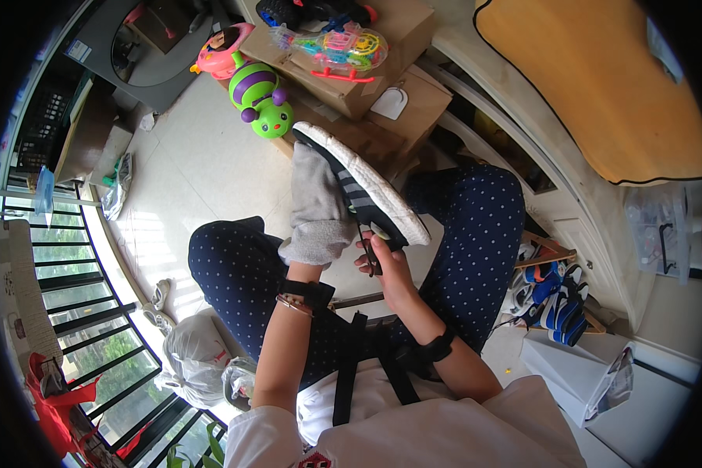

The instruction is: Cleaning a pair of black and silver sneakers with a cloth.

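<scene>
A black sneaker (360, 190) with grey stripes and a thick white sole is tilted on its side between the knees. My left hand (319, 205) is inside a grey cloth (316, 234), which hides the fingers and lies against the shoe's upper; whether they grip anything is hidden. My right hand (383, 257) grips the heel end of the sneaker, with a dark lace hanging by its fingers.
Cardboard boxes (409, 99) ahead hold a clear toy helicopter (345, 47); a green caterpillar toy (257, 93) is beside them. Several shoes (553, 298) stand on a wooden rack at right. A tied plastic bag (196, 357) sits at left by the barred window.
</scene>
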`<state>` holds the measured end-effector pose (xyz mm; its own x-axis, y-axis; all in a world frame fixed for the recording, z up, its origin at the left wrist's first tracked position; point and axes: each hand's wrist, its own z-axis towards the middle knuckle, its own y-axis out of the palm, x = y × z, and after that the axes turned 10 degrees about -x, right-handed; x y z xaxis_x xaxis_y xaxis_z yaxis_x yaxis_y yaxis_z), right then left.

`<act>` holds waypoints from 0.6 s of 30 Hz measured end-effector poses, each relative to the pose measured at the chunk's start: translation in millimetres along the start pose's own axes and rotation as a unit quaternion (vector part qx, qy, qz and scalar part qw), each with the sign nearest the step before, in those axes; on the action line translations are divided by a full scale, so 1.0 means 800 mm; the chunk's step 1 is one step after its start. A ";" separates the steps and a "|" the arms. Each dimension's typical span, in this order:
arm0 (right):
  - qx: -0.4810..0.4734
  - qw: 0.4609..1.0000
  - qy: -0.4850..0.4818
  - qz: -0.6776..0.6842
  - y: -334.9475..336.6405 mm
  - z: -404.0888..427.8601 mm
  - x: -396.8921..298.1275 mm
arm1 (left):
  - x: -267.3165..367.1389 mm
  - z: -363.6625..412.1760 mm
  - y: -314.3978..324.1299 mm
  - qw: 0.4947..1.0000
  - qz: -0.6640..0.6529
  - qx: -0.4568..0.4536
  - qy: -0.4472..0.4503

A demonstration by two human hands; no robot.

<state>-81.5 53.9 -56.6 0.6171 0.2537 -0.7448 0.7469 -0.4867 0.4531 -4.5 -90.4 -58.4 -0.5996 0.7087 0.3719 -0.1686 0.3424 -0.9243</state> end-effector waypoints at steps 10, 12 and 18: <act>-0.013 0.999 0.009 0.045 -0.004 0.004 0.000 | -0.002 0.005 0.004 0.997 -0.006 -0.076 -0.033; -0.019 0.999 0.001 0.049 -0.004 0.003 -0.001 | 0.000 0.007 0.002 0.987 -0.026 -0.136 -0.078; -0.027 0.998 -0.002 0.051 -0.005 0.003 -0.002 | -0.003 0.000 0.001 0.998 0.025 -0.065 -0.005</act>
<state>-86.4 53.3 -58.4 0.6899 0.2022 -0.6951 0.6925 -0.4641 0.5523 -3.2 -92.2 -59.7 -0.6131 0.7202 0.3247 -0.0362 0.3850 -0.9222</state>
